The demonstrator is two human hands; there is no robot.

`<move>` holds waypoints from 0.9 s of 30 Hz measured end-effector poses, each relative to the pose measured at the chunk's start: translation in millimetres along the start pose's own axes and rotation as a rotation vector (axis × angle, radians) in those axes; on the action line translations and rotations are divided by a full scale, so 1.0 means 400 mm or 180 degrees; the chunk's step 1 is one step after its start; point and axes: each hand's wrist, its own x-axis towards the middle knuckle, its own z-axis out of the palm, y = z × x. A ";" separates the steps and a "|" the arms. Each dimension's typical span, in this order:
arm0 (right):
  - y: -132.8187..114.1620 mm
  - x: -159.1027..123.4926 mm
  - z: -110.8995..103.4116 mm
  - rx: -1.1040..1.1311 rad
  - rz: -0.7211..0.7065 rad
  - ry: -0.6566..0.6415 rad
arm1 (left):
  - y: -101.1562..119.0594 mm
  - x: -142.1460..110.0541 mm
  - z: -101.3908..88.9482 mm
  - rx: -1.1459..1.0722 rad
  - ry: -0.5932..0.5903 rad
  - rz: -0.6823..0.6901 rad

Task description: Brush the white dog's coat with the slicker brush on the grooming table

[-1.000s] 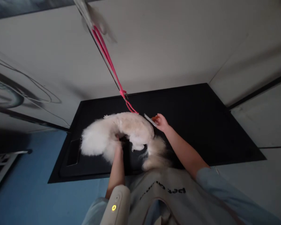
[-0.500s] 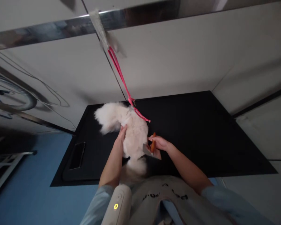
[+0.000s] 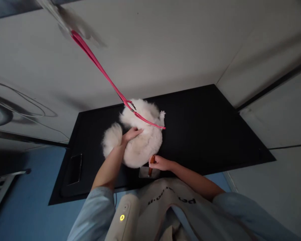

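Observation:
A small fluffy white dog [image 3: 142, 140] stands on a black table [image 3: 210, 134], clipped to a pink leash [image 3: 102, 73] that runs up and to the left. My left hand [image 3: 130, 134] lies flat on the dog's back, fingers stretched out. Close to the table's near edge, my right hand [image 3: 160, 163] is closed round the orange handle of a slicker brush [image 3: 149, 170], whose square metal head sits just below the dog's rear.
A white handheld device with a lit yellow indicator [image 3: 122, 217] hangs at my chest. A dark rectangular recess [image 3: 73, 164] lies at the table's left end. White walls rise behind and to the right; blue floor [image 3: 22, 207] shows at the left.
The dog has turned and shifted toward the back of the table. My left hand slid onto its back; my right hand brought the brush down and left to the dog's rear.

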 end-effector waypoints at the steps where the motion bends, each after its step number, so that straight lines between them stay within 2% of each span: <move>1: 0.003 -0.001 0.001 -0.0036 0.0004 0.0022 | -0.004 -0.029 -0.006 0.0190 0.0097 0.0239; 3: 0.008 0.003 -0.004 -0.0003 -0.0002 0.0148 | -0.043 -0.120 -0.032 0.0391 0.0579 0.1165; 4: 0.010 0.008 -0.009 0.0079 -0.0004 0.0241 | -0.078 -0.176 -0.052 0.0445 0.0825 0.1447; 6: 0.013 0.024 -0.024 0.0401 0.0072 0.0367 | -0.176 -0.288 -0.094 0.0514 0.1481 0.1728; 8: 0.014 0.047 -0.041 0.0813 0.0354 0.0343 | -0.284 -0.368 -0.124 0.0701 0.1869 0.1471; 10: 0.012 0.077 -0.057 0.1157 0.0725 0.0261 | -0.369 -0.399 -0.131 0.0872 0.1916 0.1055; 13: 0.003 0.127 -0.071 0.1451 0.1014 0.0207 | -0.419 -0.359 -0.110 0.0760 0.1505 0.1043; 18: -0.037 0.186 -0.063 0.1512 0.0935 0.0231 | -0.364 -0.230 -0.084 0.0104 0.0996 0.1144; 20: -0.065 0.194 -0.056 0.1531 0.0817 0.0260 | -0.342 -0.200 -0.088 -0.0185 0.0961 0.1418; 23: -0.113 0.188 -0.045 0.1512 0.0548 -0.0011 | -0.335 -0.183 -0.098 -0.0580 0.0872 0.1762; 25: -0.139 0.176 -0.034 0.1420 0.0375 -0.0235 | -0.343 -0.180 -0.099 -0.0764 0.0515 0.1576; 27: -0.158 0.161 -0.016 0.1294 0.0268 -0.0280 | -0.348 -0.179 -0.094 -0.0833 0.0140 0.1312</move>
